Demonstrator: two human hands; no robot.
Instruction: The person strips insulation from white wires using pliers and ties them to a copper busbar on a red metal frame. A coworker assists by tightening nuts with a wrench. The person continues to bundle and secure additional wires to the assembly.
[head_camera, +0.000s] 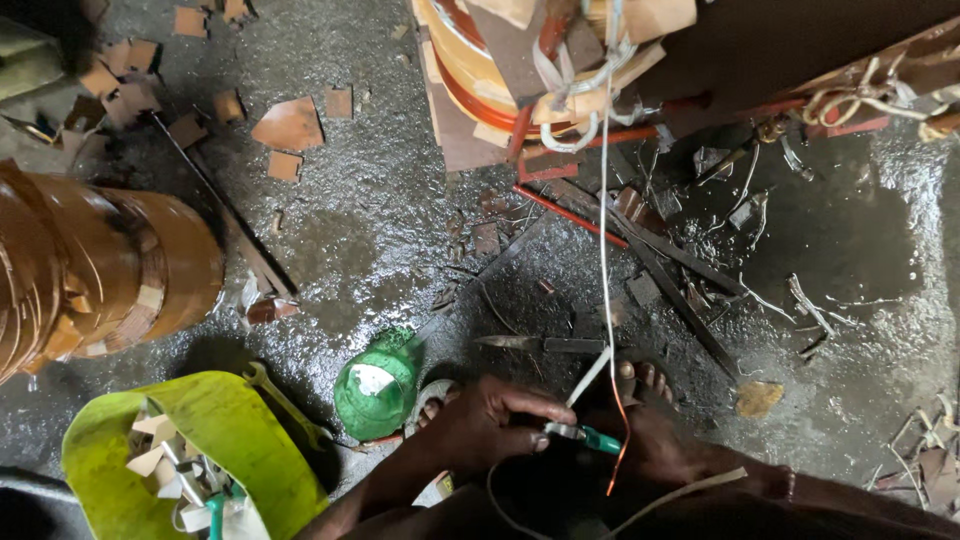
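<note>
My left hand is low in the middle, its fingertips pinched on a thin white wire that runs down from a large wound coil at the top. My right hand lies just to the right, dark and partly in shadow, and grips a small green-handled tool. The tool's metal tip meets the wire at my left fingertips. A thin orange wire hangs below the tool. My toes show right behind the hands.
A big copper-brown coil lies at the left. A yellow-green tub of scraps stands at the lower left beside a green plastic bottle. Brown insulation pieces, metal strips and wire offcuts litter the wet dark floor.
</note>
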